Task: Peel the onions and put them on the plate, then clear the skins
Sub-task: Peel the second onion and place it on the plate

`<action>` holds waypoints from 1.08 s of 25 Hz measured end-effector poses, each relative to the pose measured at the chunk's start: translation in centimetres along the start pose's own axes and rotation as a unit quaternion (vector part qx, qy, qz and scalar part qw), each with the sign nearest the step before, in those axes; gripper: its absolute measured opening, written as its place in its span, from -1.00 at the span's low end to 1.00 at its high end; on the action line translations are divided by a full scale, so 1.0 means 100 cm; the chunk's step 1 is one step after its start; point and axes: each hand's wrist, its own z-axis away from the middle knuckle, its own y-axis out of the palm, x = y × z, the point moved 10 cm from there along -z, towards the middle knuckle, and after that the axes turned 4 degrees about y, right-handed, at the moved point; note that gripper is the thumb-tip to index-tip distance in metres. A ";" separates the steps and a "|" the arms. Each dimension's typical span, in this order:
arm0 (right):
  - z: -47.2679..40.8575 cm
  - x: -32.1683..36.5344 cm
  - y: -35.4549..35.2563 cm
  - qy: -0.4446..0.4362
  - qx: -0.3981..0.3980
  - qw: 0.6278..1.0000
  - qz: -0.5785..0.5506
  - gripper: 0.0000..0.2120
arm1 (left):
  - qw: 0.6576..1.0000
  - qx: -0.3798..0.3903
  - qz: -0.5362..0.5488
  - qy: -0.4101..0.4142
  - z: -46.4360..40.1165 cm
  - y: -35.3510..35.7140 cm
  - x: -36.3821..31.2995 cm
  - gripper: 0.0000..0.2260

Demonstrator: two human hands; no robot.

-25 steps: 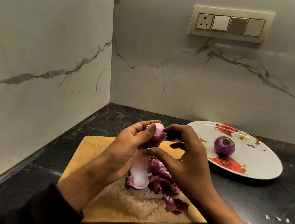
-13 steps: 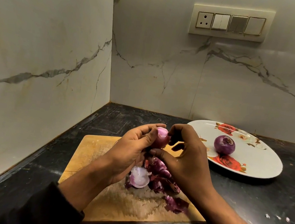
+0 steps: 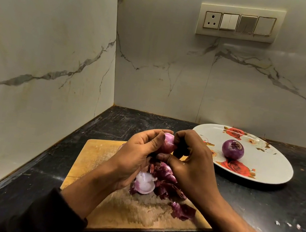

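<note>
two hands meet over the cutting board (image 3: 103, 154), and i read that as deliberate: whatever comes off drops onto wood, not the counter. starting at nine o'clock, the marble wall (image 3: 39, 50) closes that side, so i see no room to swing out leftward. the left hand (image 3: 139, 153) cups the onion (image 3: 169, 143), fingers curled round it to keep it steady above the board. at three o'clock of it, touching, the right hand (image 3: 191, 160) is bent in with thumb and fingertips pinched at the onion's side; i judge it is working a bit of skin loose, though the pinch itself is hidden from me. below both, toward six o'clock, the skins (image 3: 166, 184) lie heaped on the board with a pale cup-shaped layer (image 3: 144, 183) beside them, left for the clearing step. the board's near edge sits close to the counter's front, so scraps could spill there; a few flecks already lie on the dark counter (image 3: 253, 208). further right, at two o'clock, the plate (image 3: 278, 172) holds one peeled onion (image 3: 233, 149), with bare plate around it and open counter between hands and plate.
</note>
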 end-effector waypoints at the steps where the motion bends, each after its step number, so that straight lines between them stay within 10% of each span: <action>1: 0.000 -0.001 0.001 0.003 0.003 1.000 0.002 -0.61 | 1.000 0.001 0.002 0.001 0.000 0.000 0.000 -0.61; 27: -0.001 0.005 -0.012 0.009 -0.030 0.999 -0.007 -0.73 | 0.999 -0.020 -0.035 -0.003 0.000 -0.008 0.002 -0.59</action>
